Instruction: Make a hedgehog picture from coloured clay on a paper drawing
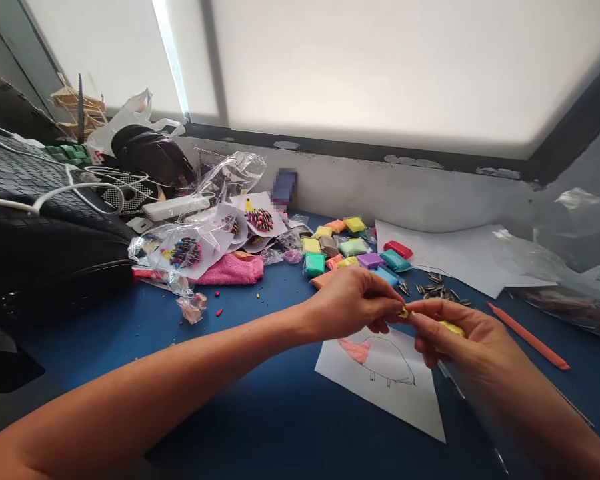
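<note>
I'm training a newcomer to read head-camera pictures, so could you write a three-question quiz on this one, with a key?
1. Multiple choice: what does the paper with the drawing lie on?
A) A pink cloth
B) The blue tabletop
C) A black bag
2. True or false: only the left part of the drawing's outline is filled with pink.
3. Fill in the missing colour: between the fingertips of the left hand and the right hand is a small ____ piece.

Key: 1. B; 2. True; 3. yellow
</note>
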{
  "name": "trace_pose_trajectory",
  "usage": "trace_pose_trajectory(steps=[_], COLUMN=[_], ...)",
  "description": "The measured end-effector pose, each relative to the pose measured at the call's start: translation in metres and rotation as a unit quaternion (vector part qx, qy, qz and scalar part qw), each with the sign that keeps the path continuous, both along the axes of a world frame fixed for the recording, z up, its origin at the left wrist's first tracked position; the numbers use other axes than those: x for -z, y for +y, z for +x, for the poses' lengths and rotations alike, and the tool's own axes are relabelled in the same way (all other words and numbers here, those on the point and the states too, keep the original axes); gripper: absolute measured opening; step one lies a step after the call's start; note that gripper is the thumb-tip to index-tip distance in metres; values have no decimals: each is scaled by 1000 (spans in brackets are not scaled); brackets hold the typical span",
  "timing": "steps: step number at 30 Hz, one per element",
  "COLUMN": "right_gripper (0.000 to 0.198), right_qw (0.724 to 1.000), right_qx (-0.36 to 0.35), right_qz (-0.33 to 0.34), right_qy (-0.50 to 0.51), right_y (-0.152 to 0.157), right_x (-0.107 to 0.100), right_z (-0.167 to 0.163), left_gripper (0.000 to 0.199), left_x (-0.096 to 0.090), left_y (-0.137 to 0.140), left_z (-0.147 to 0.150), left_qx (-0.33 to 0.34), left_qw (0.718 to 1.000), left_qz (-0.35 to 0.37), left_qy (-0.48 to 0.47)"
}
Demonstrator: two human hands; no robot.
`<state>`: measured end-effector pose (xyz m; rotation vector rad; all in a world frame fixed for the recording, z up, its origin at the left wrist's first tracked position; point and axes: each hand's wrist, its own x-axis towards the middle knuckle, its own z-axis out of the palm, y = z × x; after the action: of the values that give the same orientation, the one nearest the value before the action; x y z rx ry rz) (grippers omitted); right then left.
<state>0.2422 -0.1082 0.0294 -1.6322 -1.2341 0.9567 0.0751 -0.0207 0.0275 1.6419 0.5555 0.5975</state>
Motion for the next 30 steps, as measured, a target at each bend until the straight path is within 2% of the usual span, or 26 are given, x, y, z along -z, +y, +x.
trace_pose_trajectory(steps=[7, 11, 18, 21, 25, 30], right_gripper=[41, 39, 36, 40, 45, 45], right_qw=[997, 994, 991, 992, 999, 999], right_qx=[15, 24, 51, 30, 4, 8], right_qz=[25, 30, 55, 54, 24, 27], right_qy=[-77, -104, -112, -106, -26, 35], right_y=[-3, -8, -16, -13, -6, -2], right_x=[-4, -2, -2, -4, -4, 0], right_z=[-7, -12, -22, -16, -8, -5], left_gripper=[16, 27, 46, 37, 16, 10], left_x=[-1, 4, 7, 4, -2, -3], left_y=[-2, 0, 7, 7, 7, 8], left_z=[0, -1, -3, -4, -6, -6], left_qx=[53, 54, 87, 67, 47, 43], left_qw=[994, 987, 979, 980, 980, 978], left_qz=[-95, -143, -175, -171, -173, -184], left_qy=[-12, -39, -58, -74, -88, -93])
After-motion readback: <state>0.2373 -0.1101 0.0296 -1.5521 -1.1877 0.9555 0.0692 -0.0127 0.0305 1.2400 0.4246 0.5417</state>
